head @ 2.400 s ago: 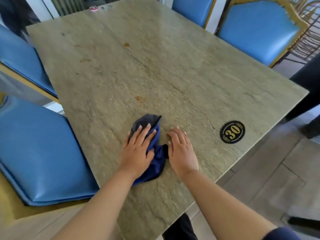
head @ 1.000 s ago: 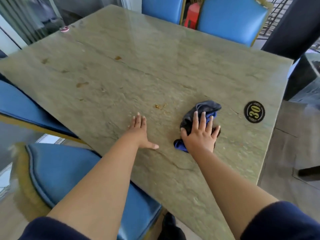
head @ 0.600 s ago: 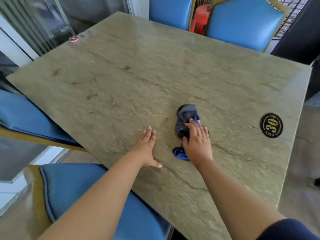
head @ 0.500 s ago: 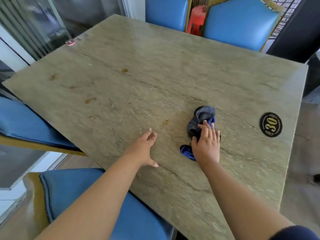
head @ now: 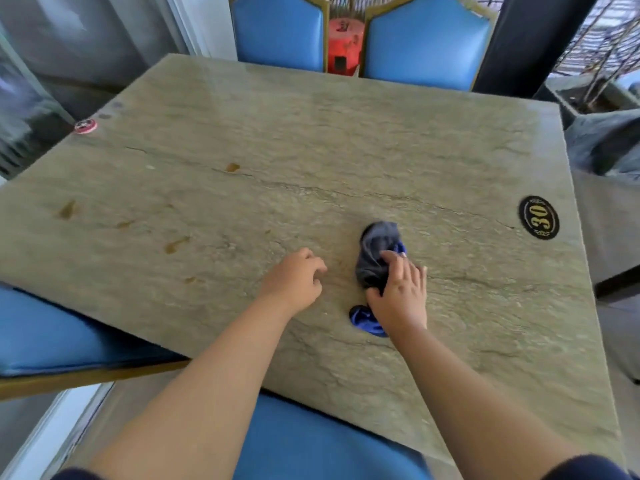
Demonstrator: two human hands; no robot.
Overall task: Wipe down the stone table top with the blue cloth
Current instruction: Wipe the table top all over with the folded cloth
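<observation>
Near the middle of the stone table (head: 346, 140), my right hand (head: 398, 292) presses the bunched blue cloth (head: 375, 251) flat-fingered; left hand (head: 294, 278) rests beside it, loosely curled, holding nothing. Brown stains (head: 176, 243) on the left look unwiped, so plenty's left, I'd say.

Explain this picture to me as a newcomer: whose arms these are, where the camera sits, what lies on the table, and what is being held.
No machine here: a person wears one camera on the head, looking down at their own two bare arms. The right hand presses a crumpled blue cloth onto the greenish stone table top. The left hand rests beside it with loosely curled fingers, holding nothing. On the stone lie brownish stains, a black oval plaque with a gold 30 and a small red-and-white round disc at the far left corner. Blue padded chairs surround the table.
</observation>
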